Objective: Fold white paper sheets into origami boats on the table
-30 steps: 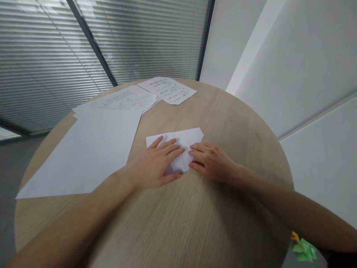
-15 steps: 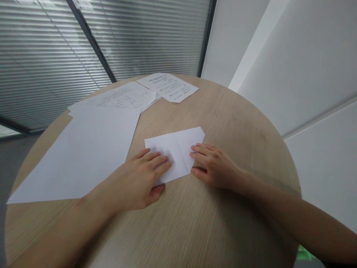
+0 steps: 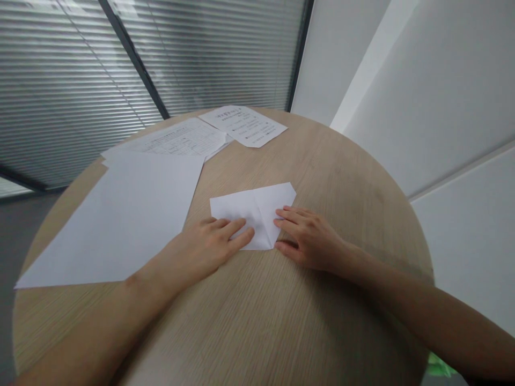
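A small folded white sheet of paper [image 3: 257, 206] lies on the wooden table, with a crease running down its middle. The right end of the sheet is angled. My left hand [image 3: 213, 241] rests over its lower left part, palm down with the fingers stretched out, and hides that corner. On the right edge, my right hand [image 3: 309, 236] lies with its fingers extended and fingertips on the paper; its thumb is near the lower right corner.
A large blank white sheet [image 3: 120, 220] lies to the left, partly beside my left forearm. Behind it are printed sheets [image 3: 177, 139] and another printed page [image 3: 245, 126]. The round table [image 3: 341, 171] stands near blinds [image 3: 225, 53] and a white wall [image 3: 454, 107].
My left hand has shifted slightly up and right over the paper, and its thumb no longer shows below. The paper's lower left corner no longer sticks out under that hand. My right hand stays put.
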Demonstrator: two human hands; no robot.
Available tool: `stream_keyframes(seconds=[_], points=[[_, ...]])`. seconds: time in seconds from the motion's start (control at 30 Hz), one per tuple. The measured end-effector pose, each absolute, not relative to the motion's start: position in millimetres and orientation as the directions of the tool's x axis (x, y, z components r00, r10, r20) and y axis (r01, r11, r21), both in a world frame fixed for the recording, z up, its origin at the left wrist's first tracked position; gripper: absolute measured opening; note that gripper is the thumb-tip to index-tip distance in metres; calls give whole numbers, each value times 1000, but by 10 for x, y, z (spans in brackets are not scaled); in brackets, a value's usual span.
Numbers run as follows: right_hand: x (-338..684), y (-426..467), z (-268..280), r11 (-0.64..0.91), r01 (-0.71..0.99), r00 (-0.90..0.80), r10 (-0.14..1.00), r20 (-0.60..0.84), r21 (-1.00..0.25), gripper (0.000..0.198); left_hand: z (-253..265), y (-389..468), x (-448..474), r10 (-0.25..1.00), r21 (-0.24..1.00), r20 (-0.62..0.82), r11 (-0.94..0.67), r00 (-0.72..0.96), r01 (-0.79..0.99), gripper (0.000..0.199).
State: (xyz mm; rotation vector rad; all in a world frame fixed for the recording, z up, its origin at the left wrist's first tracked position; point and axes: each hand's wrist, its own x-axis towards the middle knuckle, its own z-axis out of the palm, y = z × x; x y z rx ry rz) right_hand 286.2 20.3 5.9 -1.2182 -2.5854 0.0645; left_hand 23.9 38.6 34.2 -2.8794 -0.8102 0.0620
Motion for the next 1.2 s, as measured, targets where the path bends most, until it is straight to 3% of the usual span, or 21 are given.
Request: stream_keyframes(seconds=[0.1, 0.17, 0.23, 0.4, 0.6, 0.8, 0.9, 1.0, 1.07, 1.13, 1.2], points=[[2861, 203, 59, 643, 750, -604, 762, 234, -156, 37, 349, 454, 181, 495, -81, 85, -862, 865, 501, 33], [2861, 200, 57, 649, 746, -609, 756, 240, -152, 37, 339, 499, 152, 477, 52, 186, -878, 859, 476, 17], [2857, 193, 54, 667, 730, -623, 739, 255, -151, 31, 318, 533, 152, 497, 187, 257, -867, 829, 462, 19], [2823, 159, 46, 762, 631, -709, 643, 288, -149, 17, 226, 590, 253, 711, 417, 277, -695, 647, 585, 27], [2822, 135, 74, 825, 549, -776, 564, 284, -136, 17, 118, 691, 363, 868, 493, 217, -492, 447, 717, 28], [2839, 116, 139, 840, 529, -816, 542, 202, -119, 16, 100, 733, 457, 908, 456, 133, -411, 396, 789, 24], [2853, 118, 135, 852, 511, -830, 523, 193, -116, 17, 72, 714, 472, 898, 411, 162, -438, 409, 800, 32], [2864, 119, 122, 861, 494, -837, 509, 201, -121, 19, 66, 655, 475, 830, 232, 335, -531, 445, 815, 41], [2867, 115, 122, 863, 489, -839, 506, 203, -128, 19, 82, 602, 480, 748, 70, 407, -598, 524, 798, 26], [2868, 111, 127, 864, 485, -841, 503, 201, -134, 20, 100, 551, 485, 681, -33, 379, -667, 627, 744, 18], [2872, 109, 133, 865, 482, -842, 502, 198, -140, 21, 102, 509, 482, 635, -66, 344, -719, 692, 692, 27]])
